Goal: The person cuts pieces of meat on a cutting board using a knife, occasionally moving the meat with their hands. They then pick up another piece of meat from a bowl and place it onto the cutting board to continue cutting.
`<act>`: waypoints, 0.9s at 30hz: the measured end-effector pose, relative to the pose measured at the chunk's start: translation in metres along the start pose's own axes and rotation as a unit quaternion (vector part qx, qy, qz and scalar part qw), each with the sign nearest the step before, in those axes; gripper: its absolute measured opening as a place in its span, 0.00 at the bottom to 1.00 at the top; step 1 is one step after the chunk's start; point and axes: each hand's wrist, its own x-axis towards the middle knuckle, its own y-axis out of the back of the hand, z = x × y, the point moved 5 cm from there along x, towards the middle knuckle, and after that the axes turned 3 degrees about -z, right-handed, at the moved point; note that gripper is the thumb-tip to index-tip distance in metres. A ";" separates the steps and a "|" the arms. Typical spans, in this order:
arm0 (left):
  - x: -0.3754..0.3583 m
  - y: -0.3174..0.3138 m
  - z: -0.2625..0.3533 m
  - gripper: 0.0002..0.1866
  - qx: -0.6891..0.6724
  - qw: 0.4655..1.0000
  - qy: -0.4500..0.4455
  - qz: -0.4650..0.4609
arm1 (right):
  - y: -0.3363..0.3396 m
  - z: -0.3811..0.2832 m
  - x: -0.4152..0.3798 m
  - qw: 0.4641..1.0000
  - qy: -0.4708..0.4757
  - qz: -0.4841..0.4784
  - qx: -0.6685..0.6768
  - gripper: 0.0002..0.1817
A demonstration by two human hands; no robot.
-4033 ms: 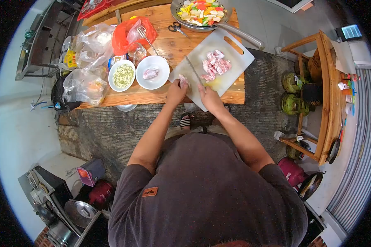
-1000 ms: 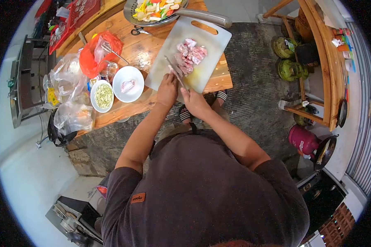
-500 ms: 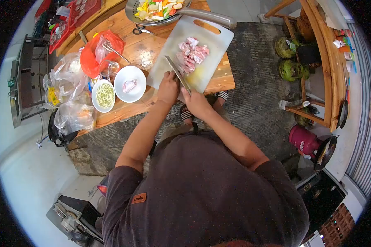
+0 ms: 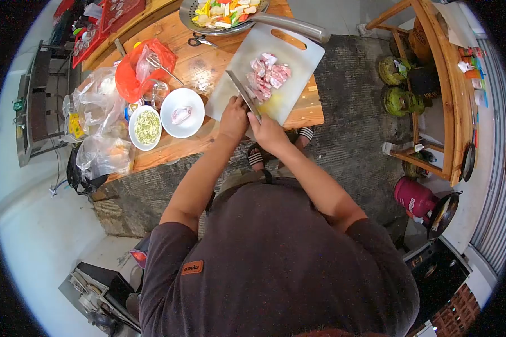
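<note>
My right hand (image 4: 269, 135) is wrapped round the handle of a knife (image 4: 242, 90), whose blade points up and to the left over the cutting board. Just left of the blade, my left hand (image 4: 234, 119) is closed at the board's near edge, its fingertips curled close to the knife; what they hold, if anything, is hidden. The white cutting board (image 4: 298, 62) has a cut-out handle at its far end. A heap of pinkish raw meat pieces (image 4: 270, 74) lies on it, beyond the blade, with a yellowish wet patch beside it.
Left of the board stand a white bowl (image 4: 194, 115) with one meat piece and a bowl of pale green shreds (image 4: 148, 129). Beyond are an orange-red plastic bag (image 4: 132, 78), scissors (image 4: 199, 40) and a pan of cut vegetables (image 4: 222, 25), its handle reaching over the board's far end.
The whole view has shifted slightly right and down. Both hands and the knife keep almost the same position against the board; the meat heap looks unchanged.
</note>
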 end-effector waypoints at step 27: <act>0.005 -0.004 -0.001 0.09 0.079 0.995 -0.020 -0.055 | 0.011 0.008 -0.029 0.998 0.009 0.027 0.053 0.38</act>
